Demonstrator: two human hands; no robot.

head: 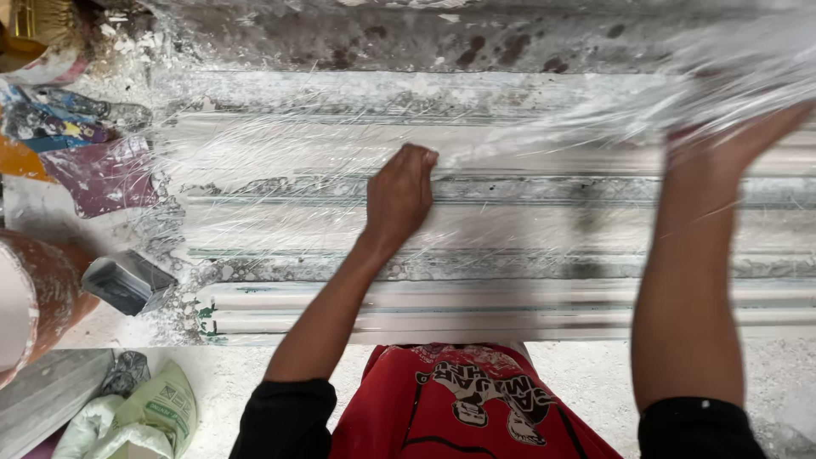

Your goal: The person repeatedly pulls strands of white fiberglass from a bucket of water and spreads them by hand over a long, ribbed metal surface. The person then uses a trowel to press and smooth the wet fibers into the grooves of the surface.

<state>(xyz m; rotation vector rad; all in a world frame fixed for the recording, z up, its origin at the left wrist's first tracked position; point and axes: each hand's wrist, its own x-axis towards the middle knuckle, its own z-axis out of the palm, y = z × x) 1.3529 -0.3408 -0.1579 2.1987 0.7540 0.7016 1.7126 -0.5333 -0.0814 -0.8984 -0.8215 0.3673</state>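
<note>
A long white ribbed mould lies across the workbench, spread with a layer of shiny glass fibre strands. My left hand is closed in a fist and presses down on the fibre near the middle of the mould. My right hand is further right and higher, fingers gripping a raised, blurred bunch of the fibre strands that stretches up toward the top right corner.
A grey trowel-like tool lies at the mould's left end beside an orange-brown bucket. Coloured plaster-smeared sheets lie at the upper left. Crumpled bags rest on the floor at lower left.
</note>
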